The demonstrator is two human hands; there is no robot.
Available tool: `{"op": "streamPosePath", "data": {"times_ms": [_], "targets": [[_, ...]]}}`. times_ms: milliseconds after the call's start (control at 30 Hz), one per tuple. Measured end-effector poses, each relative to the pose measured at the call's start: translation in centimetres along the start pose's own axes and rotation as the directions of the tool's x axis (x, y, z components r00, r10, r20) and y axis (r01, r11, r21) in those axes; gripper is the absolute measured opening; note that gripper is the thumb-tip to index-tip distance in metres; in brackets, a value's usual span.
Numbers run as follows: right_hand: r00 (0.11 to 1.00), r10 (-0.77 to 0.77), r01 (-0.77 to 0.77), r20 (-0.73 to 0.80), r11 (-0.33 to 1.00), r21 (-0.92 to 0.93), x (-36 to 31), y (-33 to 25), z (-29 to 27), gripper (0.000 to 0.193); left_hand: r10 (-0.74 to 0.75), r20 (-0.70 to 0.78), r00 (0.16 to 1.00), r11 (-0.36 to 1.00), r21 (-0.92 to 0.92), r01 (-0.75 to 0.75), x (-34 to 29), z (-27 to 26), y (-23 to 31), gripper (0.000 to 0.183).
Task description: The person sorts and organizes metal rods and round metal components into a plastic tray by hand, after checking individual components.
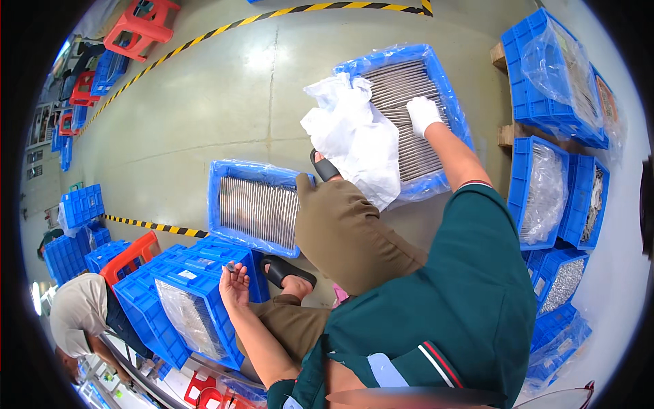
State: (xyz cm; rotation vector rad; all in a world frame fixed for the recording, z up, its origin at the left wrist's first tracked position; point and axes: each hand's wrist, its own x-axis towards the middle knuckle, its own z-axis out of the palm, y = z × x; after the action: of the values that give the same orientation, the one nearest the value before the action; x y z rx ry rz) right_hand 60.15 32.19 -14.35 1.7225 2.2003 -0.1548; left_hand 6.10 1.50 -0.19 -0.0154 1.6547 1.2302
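Observation:
My left hand (235, 287), bare and palm up, has its fingers curled around a small dark piece (230, 266) whose kind I cannot make out. It hovers over stacked blue crates. On my right hand (424, 115) is a white glove; its fingers are closed and touch the thin metal rods (417, 155), but whatever they grip is hidden. Those rods lie in rows inside a plastic-lined blue crate (461, 129). A crumpled white sheet (351, 133) covers the crate's left part. Nearer, a second blue crate (215, 198) holds more metal rods (255, 210) in a row.
Stacked blue crates (153, 307) stand at my left, with a red stool (129, 255) behind. Another person (82, 317) bends over there. More blue crates (524, 184) with metal parts line the right wall. Yellow-black tape (272, 13) marks the floor.

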Motion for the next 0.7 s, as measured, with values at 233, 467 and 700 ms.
{"op": "streamPosePath", "data": {"times_ms": [233,467,700], "targets": [[0.994,-0.030,0.020,0.102,0.995,0.094,-1.2,-0.4,-0.1,0.013,0.011,-0.027,1.000,0.999,-0.044,-0.012,-0.5,-0.4,0.3,0.031],[0.991,-0.051,0.028,0.121,0.982,0.186,-5.8,-0.1,0.8,0.014,0.067,0.016,0.998,0.996,-0.057,-0.066,-0.7,0.2,0.8,0.030],[0.979,0.119,-0.156,0.164,0.959,0.236,-8.8,-2.6,2.4,0.018,0.093,0.050,0.994,0.994,-0.055,-0.090,-1.2,0.3,0.7,0.030]]}}
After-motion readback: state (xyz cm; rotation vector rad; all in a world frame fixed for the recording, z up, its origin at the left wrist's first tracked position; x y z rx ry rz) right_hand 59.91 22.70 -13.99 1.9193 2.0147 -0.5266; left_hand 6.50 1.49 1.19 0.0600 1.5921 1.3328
